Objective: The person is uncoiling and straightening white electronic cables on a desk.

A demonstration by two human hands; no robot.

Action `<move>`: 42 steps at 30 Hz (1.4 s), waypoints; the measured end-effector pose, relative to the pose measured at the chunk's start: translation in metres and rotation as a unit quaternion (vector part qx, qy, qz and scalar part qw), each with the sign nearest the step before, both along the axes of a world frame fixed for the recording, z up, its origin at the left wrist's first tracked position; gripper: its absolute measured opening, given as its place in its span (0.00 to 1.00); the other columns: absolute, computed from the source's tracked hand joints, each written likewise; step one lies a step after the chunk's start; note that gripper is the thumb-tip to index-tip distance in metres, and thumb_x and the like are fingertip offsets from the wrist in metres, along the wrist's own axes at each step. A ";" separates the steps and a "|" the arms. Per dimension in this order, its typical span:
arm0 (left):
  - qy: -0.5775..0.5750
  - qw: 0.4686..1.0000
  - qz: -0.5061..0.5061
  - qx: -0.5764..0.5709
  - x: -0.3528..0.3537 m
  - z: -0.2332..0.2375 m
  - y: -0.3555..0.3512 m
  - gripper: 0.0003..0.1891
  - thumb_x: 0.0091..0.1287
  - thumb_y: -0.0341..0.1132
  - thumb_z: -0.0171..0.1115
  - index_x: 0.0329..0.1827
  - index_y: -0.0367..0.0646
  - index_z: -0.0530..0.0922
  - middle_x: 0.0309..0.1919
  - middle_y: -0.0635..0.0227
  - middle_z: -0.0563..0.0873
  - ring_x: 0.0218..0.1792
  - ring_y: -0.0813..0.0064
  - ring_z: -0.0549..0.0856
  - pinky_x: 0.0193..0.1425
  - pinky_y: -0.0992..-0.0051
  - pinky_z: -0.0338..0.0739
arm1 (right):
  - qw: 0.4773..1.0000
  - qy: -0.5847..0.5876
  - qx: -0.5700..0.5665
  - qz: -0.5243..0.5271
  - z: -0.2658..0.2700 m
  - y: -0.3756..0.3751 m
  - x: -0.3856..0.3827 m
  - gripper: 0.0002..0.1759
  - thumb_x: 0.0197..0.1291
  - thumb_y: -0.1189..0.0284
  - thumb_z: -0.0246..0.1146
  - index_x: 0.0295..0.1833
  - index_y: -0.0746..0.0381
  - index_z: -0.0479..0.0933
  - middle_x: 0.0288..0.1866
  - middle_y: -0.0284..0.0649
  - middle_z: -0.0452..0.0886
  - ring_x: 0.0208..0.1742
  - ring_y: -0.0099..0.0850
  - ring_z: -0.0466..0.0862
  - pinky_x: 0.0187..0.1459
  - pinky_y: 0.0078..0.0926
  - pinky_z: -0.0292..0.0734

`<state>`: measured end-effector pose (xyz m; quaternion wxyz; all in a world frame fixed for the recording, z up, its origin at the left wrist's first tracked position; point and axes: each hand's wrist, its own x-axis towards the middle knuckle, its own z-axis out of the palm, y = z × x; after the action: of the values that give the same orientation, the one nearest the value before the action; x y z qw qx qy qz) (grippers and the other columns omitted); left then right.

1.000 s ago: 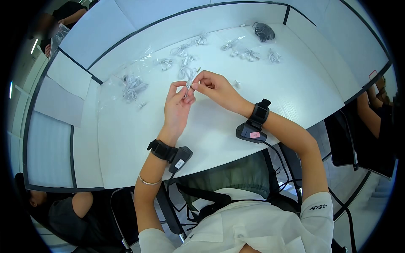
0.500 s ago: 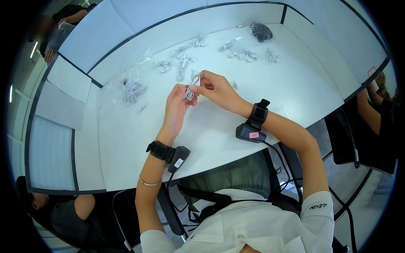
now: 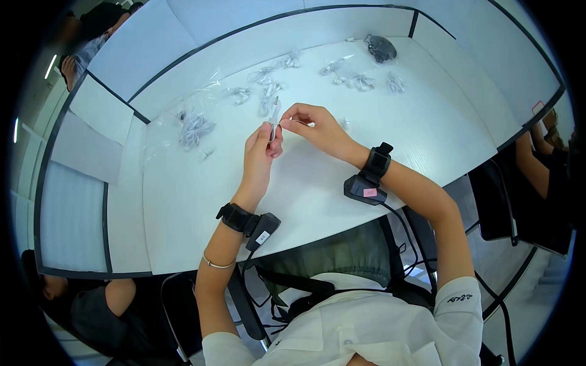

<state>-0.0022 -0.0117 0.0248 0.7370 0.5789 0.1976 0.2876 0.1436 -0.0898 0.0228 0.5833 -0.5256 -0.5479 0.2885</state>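
Note:
A coiled white cable [image 3: 274, 116] stands upright between my hands above the table. My left hand [image 3: 261, 149] is closed around its lower part, with the thumb in front. My right hand [image 3: 318, 125] pinches at the middle of the bundle, where a thin strand seems to run from the fingertips; the exact grip is too small to make out. Just behind the held cable lies another white cable bundle [image 3: 267, 105]. A small white piece [image 3: 346, 124] rests on the table beyond my right hand.
White cable bundles lie at the back [image 3: 361, 82] and far right [image 3: 395, 82]. A larger cable pile [image 3: 195, 129] with clear plastic is at left. A dark bagged item [image 3: 381, 49] sits in the back corner. Partition walls [image 3: 268, 30] enclose the table; other people are outside.
My right fingers have moved down from the top of the cable bundle to its middle. The bundle now stands more upright and narrower in my left hand.

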 end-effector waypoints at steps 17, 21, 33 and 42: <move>-0.035 0.992 -0.088 -0.088 -0.003 0.007 0.000 0.18 0.74 0.45 0.40 0.30 0.43 0.68 0.19 0.80 0.60 0.21 0.84 0.57 0.28 0.81 0.54 | 0.998 -0.012 0.061 0.015 0.010 -0.006 -0.002 0.09 0.61 0.70 0.60 0.40 0.65 0.74 0.37 0.34 0.79 0.43 0.22 0.78 0.51 0.22 0.71; -0.011 0.990 -0.118 -0.082 -0.005 0.005 0.005 0.18 0.74 0.46 0.39 0.27 0.46 0.64 0.18 0.80 0.59 0.20 0.84 0.57 0.27 0.81 0.53 | 0.998 0.001 0.044 0.038 0.003 -0.002 0.000 0.09 0.62 0.69 0.61 0.41 0.65 0.74 0.38 0.34 0.79 0.43 0.22 0.78 0.51 0.22 0.71; 0.024 0.992 -0.123 -0.007 -0.007 0.014 0.003 0.21 0.74 0.47 0.37 0.23 0.47 0.64 0.14 0.80 0.59 0.18 0.84 0.58 0.25 0.81 0.53 | 0.981 0.139 -0.025 0.132 0.000 -0.001 0.007 0.12 0.60 0.72 0.62 0.47 0.65 0.76 0.34 0.31 0.79 0.38 0.17 0.77 0.44 0.16 0.71; 0.031 0.989 -0.140 -0.033 -0.007 0.004 0.010 0.21 0.74 0.47 0.36 0.31 0.43 0.70 0.15 0.78 0.63 0.18 0.83 0.59 0.25 0.80 0.57 | 0.987 0.117 -0.007 0.105 -0.008 0.003 0.008 0.12 0.60 0.71 0.63 0.47 0.65 0.78 0.33 0.31 0.80 0.37 0.17 0.77 0.43 0.17 0.72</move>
<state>-0.0094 -0.0022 0.0291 0.7821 0.5850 0.1463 0.1572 0.1512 -0.0873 0.0152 0.6064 -0.4316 -0.5258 0.4117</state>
